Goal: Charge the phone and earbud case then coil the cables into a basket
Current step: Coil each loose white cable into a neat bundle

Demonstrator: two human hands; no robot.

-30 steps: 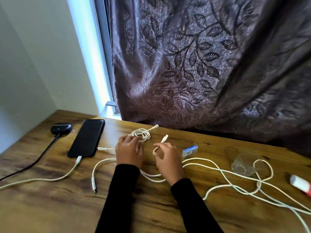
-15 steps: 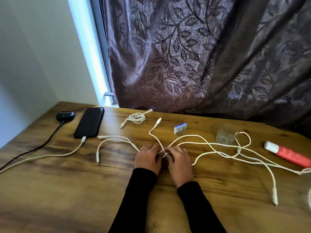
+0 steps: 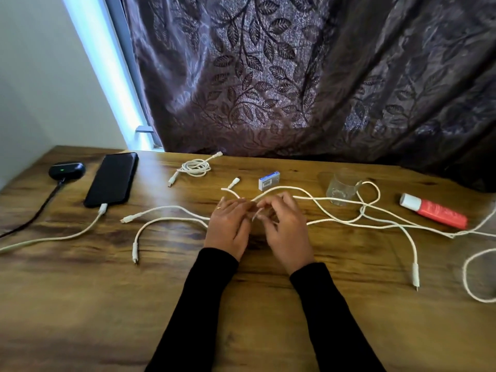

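Observation:
A black phone (image 3: 112,179) lies at the table's far left with a white cable (image 3: 53,238) plugged into its near end. Beside it a black earbud case (image 3: 67,170) shows a green light, with a black cable (image 3: 40,209) attached. One small coiled white cable (image 3: 194,167) rests near the curtain. Several loose white cables (image 3: 349,221) sprawl across the table's middle and right. My left hand (image 3: 228,228) and my right hand (image 3: 285,229) meet at the centre, each pinching a loose white cable between the fingertips. No basket is in view.
A clear glass (image 3: 342,189) stands at the back right with cable looped beside it. A small white and blue box (image 3: 269,180) sits behind my hands. A red and white tube (image 3: 433,210) lies at the right. A dark leaf-patterned curtain (image 3: 295,76) hangs behind the wooden table (image 3: 107,304).
One second ago my left hand was on the small coil near the phone. It has let the coil go, and both hands have come together on a loose cable at the centre.

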